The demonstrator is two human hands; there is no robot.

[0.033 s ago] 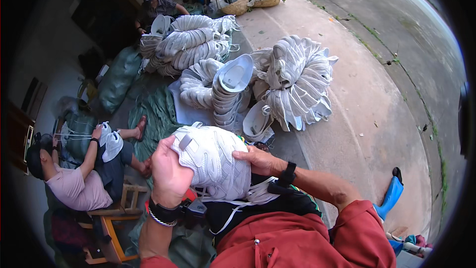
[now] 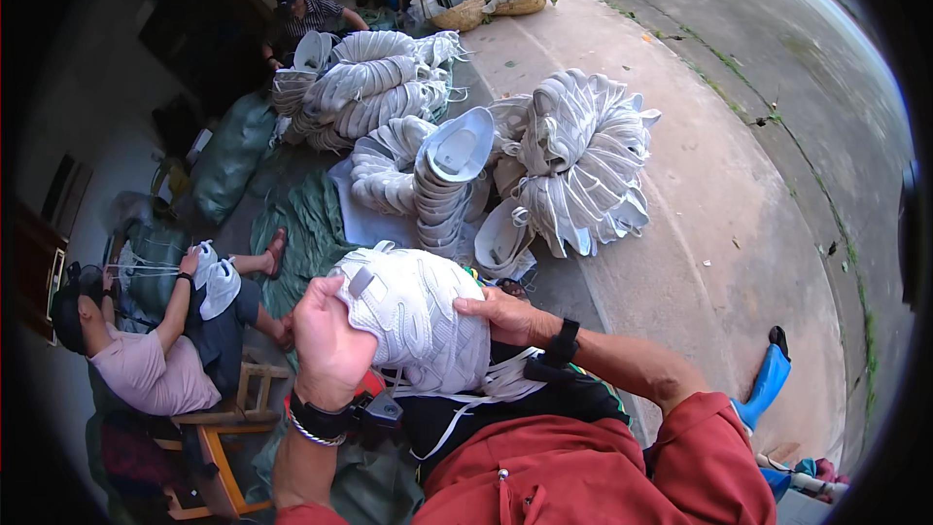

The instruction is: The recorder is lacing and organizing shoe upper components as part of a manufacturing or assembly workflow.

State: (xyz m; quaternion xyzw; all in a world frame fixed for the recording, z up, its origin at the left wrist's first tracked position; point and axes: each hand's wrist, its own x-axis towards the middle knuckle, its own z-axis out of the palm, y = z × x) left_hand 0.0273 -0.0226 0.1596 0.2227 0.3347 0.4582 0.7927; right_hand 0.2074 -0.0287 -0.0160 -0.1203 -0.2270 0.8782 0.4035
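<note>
Over my lap I hold a white sneaker upper (image 2: 425,316) with stitched overlays and a grey tab at one end. My left hand (image 2: 332,338) is closed on its left end, fingers folded behind and out of sight. On the right edge my right hand (image 2: 503,314) grips it, thumb on top and the other fingers hidden underneath. Below the upper, white laces (image 2: 505,376) trail across my dark trousers. Just beyond my hands rises a stack of nested uppers (image 2: 439,209), with a single upper (image 2: 502,236) lying beside it.
Large coiled bundles of uppers (image 2: 583,160) lie ahead, with more piles (image 2: 374,87) behind. A seated co-worker (image 2: 155,355) pulls laces at left; another person (image 2: 301,15) sits at the far pile. Green sacks (image 2: 233,151), a wooden stool (image 2: 228,457) and baskets (image 2: 466,12) stand around.
</note>
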